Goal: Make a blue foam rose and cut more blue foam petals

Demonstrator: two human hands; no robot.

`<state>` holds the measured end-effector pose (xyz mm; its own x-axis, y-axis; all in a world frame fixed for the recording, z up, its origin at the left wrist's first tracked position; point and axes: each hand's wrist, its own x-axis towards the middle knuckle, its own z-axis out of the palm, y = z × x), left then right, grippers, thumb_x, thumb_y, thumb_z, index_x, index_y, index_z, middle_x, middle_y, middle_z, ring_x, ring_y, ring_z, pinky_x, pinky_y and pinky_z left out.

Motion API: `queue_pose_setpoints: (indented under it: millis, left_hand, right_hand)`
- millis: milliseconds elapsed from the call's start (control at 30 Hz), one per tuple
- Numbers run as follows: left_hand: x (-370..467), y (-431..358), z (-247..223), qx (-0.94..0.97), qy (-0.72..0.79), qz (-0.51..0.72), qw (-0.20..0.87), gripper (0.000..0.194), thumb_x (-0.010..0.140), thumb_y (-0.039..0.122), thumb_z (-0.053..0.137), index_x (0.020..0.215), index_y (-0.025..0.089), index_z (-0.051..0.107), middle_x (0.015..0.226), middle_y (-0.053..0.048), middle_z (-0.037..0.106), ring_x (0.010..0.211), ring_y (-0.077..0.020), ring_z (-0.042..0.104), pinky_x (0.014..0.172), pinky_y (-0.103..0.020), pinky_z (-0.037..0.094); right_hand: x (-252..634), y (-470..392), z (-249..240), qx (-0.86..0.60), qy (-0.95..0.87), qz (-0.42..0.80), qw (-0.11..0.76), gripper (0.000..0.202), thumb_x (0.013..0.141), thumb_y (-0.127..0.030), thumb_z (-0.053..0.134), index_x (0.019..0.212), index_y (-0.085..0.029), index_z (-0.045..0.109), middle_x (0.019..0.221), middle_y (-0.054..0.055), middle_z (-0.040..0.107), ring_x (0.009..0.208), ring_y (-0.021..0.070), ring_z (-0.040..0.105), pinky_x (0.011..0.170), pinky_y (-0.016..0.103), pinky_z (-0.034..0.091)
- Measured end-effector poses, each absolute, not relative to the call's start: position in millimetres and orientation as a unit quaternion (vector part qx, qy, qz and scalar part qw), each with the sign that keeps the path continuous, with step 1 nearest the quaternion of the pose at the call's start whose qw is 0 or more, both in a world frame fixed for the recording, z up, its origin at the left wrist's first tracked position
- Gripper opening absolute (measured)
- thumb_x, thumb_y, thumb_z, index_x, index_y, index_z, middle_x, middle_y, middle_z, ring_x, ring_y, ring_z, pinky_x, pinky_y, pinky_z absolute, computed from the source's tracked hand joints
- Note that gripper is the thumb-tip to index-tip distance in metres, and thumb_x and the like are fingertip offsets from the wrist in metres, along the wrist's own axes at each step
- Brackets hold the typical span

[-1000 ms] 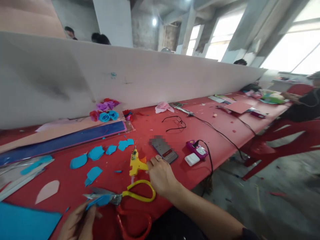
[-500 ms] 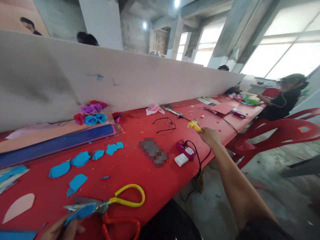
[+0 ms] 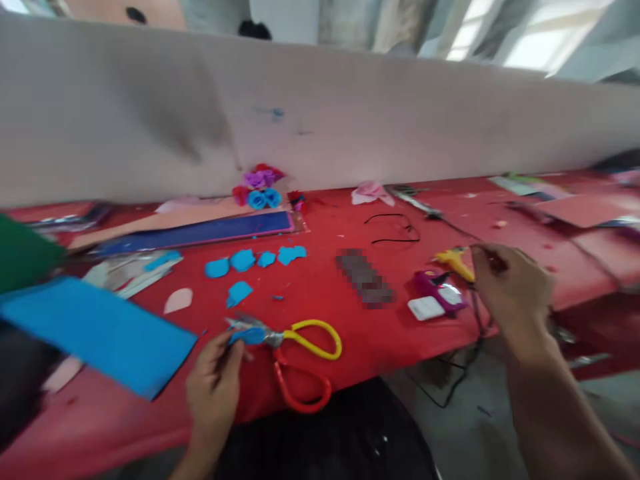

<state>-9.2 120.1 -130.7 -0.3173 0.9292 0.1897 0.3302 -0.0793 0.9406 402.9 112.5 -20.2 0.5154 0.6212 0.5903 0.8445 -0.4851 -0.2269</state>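
Observation:
My left hand [image 3: 215, 380] pinches a blue petal-shaped foam or paper piece [image 3: 250, 335] between thumb and fingers. Right beside it lie scissors [image 3: 274, 339] with one yellow and one red handle, blades spread around the blue piece. My right hand [image 3: 517, 287] is over the right part of the table with its fingers curled; whether anything sits between them is hidden. Against its fingers is a yellow glue gun [image 3: 454, 260], nose pointing left. Just below that, a purple socket block [image 3: 425, 283] holds a white plug [image 3: 426, 308].
Cut blue petals [image 3: 243, 260] lie in a row on the red table [image 3: 320, 280]. A blue sheet [image 3: 100, 327] is at left, paper roses [image 3: 263, 180] by the partition [image 3: 400, 133]. Glasses [image 3: 397, 228], a pink cloth-like piece [image 3: 372, 193] and a blurred dark object [image 3: 365, 277] lie mid-table.
The view has turned left and down, bringing the blue sheet into sight. My right hand has shifted off the glue gun's raised handle, and the gun is now lower, beside the socket block.

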Motion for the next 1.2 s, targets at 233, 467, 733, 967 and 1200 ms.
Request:
queue_pose_setpoints:
  millis: [233,467,733,967,1200]
  left_hand:
    - [-16.3,113.9,-118.5,0.467,0.599,0.571,0.311,0.017,0.083,0.035,0.062,0.087,0.018,0.062,0.064,0.002,0.06,0.064,-0.0125,0.057,0.066,-0.024,0.046]
    - [-25.5,130.0,-112.3,0.407,0.588,0.618,0.327,0.018,0.078,0.034,0.066,0.086,0.018,0.062,0.064,0.003,0.059,0.059,-0.0113,0.054,0.06,-0.023,0.045]
    - [-18.4,182.4,-80.8,0.459,0.504,0.645,0.344,0.014,0.08,0.031,0.064,0.087,0.019,0.062,0.065,0.003,0.058,0.059,-0.0104,0.053,0.059,-0.022,0.043]
    - [-11.1,227.2,-65.8,0.483,0.483,0.547,0.484,0.016,0.074,0.028,0.068,0.084,0.017,0.066,0.067,0.0,0.064,0.06,-0.0112,0.056,0.058,-0.024,0.042]
    - [14.5,258.7,-62.2,0.451,0.444,0.541,0.554,0.025,0.069,0.028,0.071,0.09,0.016,0.064,0.065,0.0,0.063,0.059,-0.0113,0.056,0.061,-0.026,0.041]
  right_hand:
    - [215.7,97.7,-86.0,-0.512,-0.842,0.102,0.134,0.038,0.089,-0.027,0.057,0.128,-0.026,0.055,0.12,0.008,0.064,0.103,0.0234,0.062,0.088,0.039,0.051]
    - [198.3,99.5,-88.1,-0.532,-0.841,0.086,0.054,0.05,0.087,-0.032,0.06,0.135,-0.021,0.048,0.124,0.014,0.061,0.101,0.0289,0.064,0.08,0.043,0.056]
    - [213.6,91.0,-109.0,-0.572,-0.82,0.019,0.014,0.048,0.088,-0.028,0.055,0.135,-0.022,0.051,0.113,0.016,0.066,0.08,0.0282,0.07,0.06,0.039,0.059]
    - [249.0,118.2,-86.6,-0.64,-0.767,0.001,0.041,0.036,0.089,-0.025,0.049,0.122,-0.021,0.062,0.109,0.016,0.065,0.083,0.0321,0.068,0.057,0.041,0.056]
    - [190.2,229.1,-51.4,-0.528,-0.615,0.414,0.415,0.028,0.082,-0.031,0.057,0.105,-0.019,0.068,0.097,0.007,0.072,0.085,0.0193,0.067,0.076,0.034,0.052]
